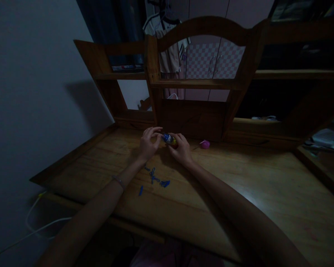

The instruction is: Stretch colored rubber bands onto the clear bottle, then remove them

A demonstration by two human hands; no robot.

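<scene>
Both my hands meet over the far middle of a wooden desk [239,193]. My right hand [180,148] is closed around a small blue object with yellow and white on it [168,138]. My left hand [149,142] curls its fingers toward the tip of that object and touches it. The room is dim, so what the object is stays unclear. On the desk just below my left wrist lie several small blue pieces [156,180].
A small pink object [205,144] sits on the desk to the right of my hands. Behind stands a wooden hutch [195,81] with shelves. A grey wall [30,92] is on the left, with white cables [33,222] below the desk edge.
</scene>
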